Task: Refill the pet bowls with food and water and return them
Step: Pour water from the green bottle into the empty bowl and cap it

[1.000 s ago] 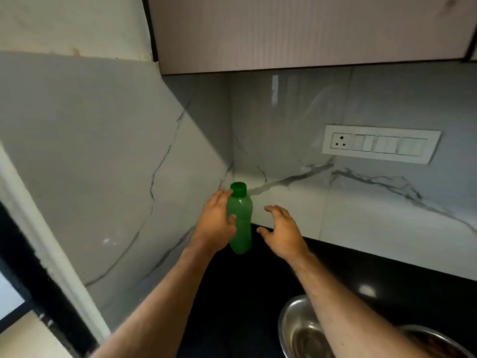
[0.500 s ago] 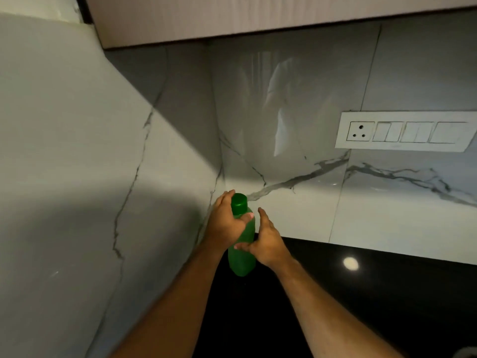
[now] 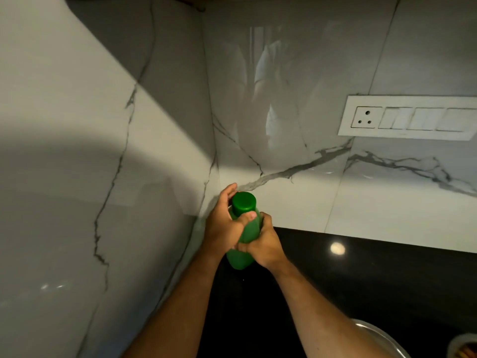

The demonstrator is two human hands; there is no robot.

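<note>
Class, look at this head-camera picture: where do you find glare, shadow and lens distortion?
Head view: a round glare spot sits on the black counter; a pale reflection sheens the marble back wall; a broad shadow darkens the left wall; the wide lens bows the switch panel; the hands and green bottle stay fairly sharp.

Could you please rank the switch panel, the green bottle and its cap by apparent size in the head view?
1. switch panel
2. green bottle, partly covered by both hands
3. cap
</note>
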